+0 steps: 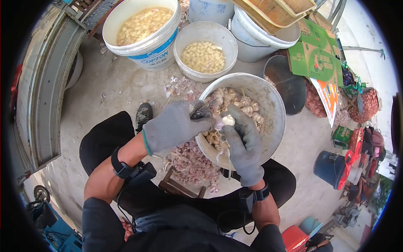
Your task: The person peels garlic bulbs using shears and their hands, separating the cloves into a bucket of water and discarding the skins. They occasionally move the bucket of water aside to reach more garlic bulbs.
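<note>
My left hand (174, 126), in a grey knit glove, is closed around a small knife (202, 111) over the left rim of a white bucket (275, 126). My right hand (244, 143), also gloved, grips a partly peeled garlic bulb (228, 120) between thumb and fingers, close to the left fingertips. Strips of pale skin hang near the right thumb. Inside the bucket below lie unpeeled garlic bulbs (247, 104), partly hidden by both hands.
Peeled cloves sit in liquid in a large bucket (113, 47) and a smaller bucket (228, 63). Garlic skins (191, 164) pile between my legs. A yellow crate (268, 19) rests on another bucket at the back. On the right are green cardboard (317, 52) and a blue bucket (327, 168).
</note>
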A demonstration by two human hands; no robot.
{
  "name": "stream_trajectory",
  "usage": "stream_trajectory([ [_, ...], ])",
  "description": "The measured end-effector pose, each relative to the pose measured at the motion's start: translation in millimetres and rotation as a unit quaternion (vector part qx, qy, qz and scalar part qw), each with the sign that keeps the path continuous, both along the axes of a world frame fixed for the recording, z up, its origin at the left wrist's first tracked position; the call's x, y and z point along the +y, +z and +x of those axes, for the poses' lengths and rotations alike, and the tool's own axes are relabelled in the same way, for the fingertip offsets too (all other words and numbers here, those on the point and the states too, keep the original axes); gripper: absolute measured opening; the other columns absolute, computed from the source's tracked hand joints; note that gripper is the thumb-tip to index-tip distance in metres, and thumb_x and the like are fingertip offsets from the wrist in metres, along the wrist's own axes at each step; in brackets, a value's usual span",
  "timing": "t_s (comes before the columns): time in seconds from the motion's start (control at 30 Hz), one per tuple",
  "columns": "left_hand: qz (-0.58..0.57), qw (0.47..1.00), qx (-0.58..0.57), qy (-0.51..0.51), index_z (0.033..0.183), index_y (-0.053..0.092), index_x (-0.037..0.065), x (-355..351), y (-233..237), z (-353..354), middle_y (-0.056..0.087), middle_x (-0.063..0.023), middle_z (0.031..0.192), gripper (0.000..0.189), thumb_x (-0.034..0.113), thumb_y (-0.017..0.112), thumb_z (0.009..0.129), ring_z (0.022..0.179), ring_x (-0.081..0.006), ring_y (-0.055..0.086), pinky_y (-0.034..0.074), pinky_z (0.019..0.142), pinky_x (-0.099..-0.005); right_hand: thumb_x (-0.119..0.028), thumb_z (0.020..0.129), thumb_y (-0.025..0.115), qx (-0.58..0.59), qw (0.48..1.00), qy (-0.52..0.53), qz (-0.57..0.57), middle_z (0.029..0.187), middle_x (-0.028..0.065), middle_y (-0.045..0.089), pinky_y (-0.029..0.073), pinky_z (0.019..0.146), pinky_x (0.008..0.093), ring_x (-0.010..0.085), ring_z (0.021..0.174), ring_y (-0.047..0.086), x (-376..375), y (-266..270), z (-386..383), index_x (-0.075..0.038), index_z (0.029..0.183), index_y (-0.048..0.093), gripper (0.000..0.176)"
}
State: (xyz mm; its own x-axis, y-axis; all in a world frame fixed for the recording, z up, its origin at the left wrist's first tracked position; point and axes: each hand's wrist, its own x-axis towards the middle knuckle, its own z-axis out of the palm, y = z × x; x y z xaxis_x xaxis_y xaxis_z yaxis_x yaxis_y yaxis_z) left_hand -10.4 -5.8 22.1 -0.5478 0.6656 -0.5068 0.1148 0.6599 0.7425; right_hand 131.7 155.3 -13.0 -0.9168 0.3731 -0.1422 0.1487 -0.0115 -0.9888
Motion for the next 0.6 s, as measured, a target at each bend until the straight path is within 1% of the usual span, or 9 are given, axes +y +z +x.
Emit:
stream_trajectory([
  [0.07, 0.124, 0.991, 0.006, 0.042, 0.099, 0.071, 0.002, -2, -9, 4, 0.067, -0.0212, 0.08, 0.032, 0.033, 0.068, 0.092, 0.076, -0.0322, 0.069, 0.052, 0.071, -0.0423, 0.0, 0.098, 0.059, -0.002, 0.998, 0.018, 0.067, 0.136, 0.0161, 0.063, 0.053, 0.097, 0.0327, 0.0224, 0.115, 0.066, 0, 0, 0, -0.002, 0.135, 0.058, 0.038],
  [0.1, 0.123, 0.992, 0.006, 0.043, 0.099, 0.071, 0.002, -2, -10, 5, 0.067, -0.0212, 0.08, 0.032, 0.033, 0.068, 0.092, 0.076, -0.0322, 0.069, 0.052, 0.071, -0.0423, 0.0, 0.098, 0.059, -0.003, 0.998, 0.019, 0.065, 0.136, 0.0161, 0.063, 0.053, 0.097, 0.0327, 0.0224, 0.115, 0.066, 0, 0, -1, -0.002, 0.135, 0.058, 0.038],
  [0.17, 0.143, 0.988, -0.016, 0.057, 0.102, 0.071, 0.001, -1, -13, 8, 0.066, -0.0201, 0.075, 0.034, 0.033, 0.068, 0.093, 0.068, -0.0296, 0.067, 0.052, 0.069, -0.0407, -0.001, 0.098, 0.06, 0.011, 0.963, 0.075, 0.258, 0.125, 0.0137, 0.068, 0.055, 0.088, 0.0336, 0.0193, 0.106, 0.068, 3, 1, -1, 0.001, 0.135, 0.06, 0.038],
  [0.2, 0.141, 0.988, -0.016, 0.057, 0.102, 0.071, 0.001, -1, -16, 8, 0.066, -0.0201, 0.075, 0.034, 0.033, 0.068, 0.093, 0.068, -0.0296, 0.067, 0.052, 0.069, -0.0407, -0.001, 0.098, 0.06, 0.011, 0.963, 0.075, 0.257, 0.125, 0.0137, 0.068, 0.055, 0.088, 0.0336, 0.0193, 0.106, 0.068, 2, 0, 0, 0.001, 0.135, 0.06, 0.038],
  [0.27, 0.124, 0.992, 0.009, 0.028, 0.101, 0.071, -0.002, -1, -23, 5, 0.066, -0.0154, 0.068, 0.033, 0.03, 0.067, 0.093, 0.059, -0.0229, 0.065, 0.052, 0.063, -0.037, -0.001, 0.095, 0.062, 0.054, 0.937, 0.076, 0.337, 0.121, 0.0163, 0.069, 0.055, 0.088, 0.0374, 0.0248, 0.105, 0.069, 2, -6, 1, -0.001, 0.132, 0.064, 0.037],
  [0.3, 0.123, 0.992, 0.008, 0.028, 0.101, 0.071, -0.002, -1, -20, 4, 0.066, -0.0154, 0.068, 0.033, 0.03, 0.067, 0.093, 0.059, -0.0229, 0.065, 0.052, 0.063, -0.037, -0.001, 0.095, 0.062, 0.053, 0.937, 0.076, 0.336, 0.121, 0.0163, 0.069, 0.055, 0.088, 0.0374, 0.0248, 0.105, 0.069, 2, -8, 3, -0.001, 0.132, 0.064, 0.037],
  [0.37, 0.077, 0.982, -0.165, 0.058, 0.101, 0.073, 0.002, -2, -10, -1, 0.072, -0.0054, 0.081, 0.026, 0.025, 0.065, 0.095, 0.062, -0.0094, 0.066, 0.053, 0.058, -0.0251, 0.0, 0.094, 0.062, 0.073, 0.921, 0.079, 0.375, 0.121, 0.0179, 0.07, 0.054, 0.093, 0.0397, 0.03, 0.108, 0.069, 3, -11, 6, -0.001, 0.13, 0.065, 0.036],
  [0.47, 0.084, 0.968, -0.229, 0.059, 0.097, 0.072, 0.001, -2, -9, -6, 0.071, -0.0055, 0.077, 0.024, 0.023, 0.064, 0.093, 0.06, -0.0096, 0.065, 0.052, 0.053, -0.0242, 0.001, 0.091, 0.064, 0.058, 0.958, 0.106, 0.259, 0.121, 0.0231, 0.068, 0.054, 0.093, 0.0432, 0.0399, 0.11, 0.067, 6, -5, 0, 0.002, 0.121, 0.065, 0.03],
  [0.6, 0.026, 0.973, -0.228, 0.012, 0.099, 0.071, 0.001, -1, -9, -6, 0.071, -0.0047, 0.075, 0.024, 0.023, 0.065, 0.091, 0.059, -0.0096, 0.065, 0.052, 0.053, -0.0241, 0.0, 0.092, 0.063, 0.076, 0.946, 0.124, 0.29, 0.12, 0.0218, 0.069, 0.055, 0.093, 0.0419, 0.0389, 0.111, 0.067, 10, -7, 0, 0.002, 0.12, 0.067, 0.029],
])
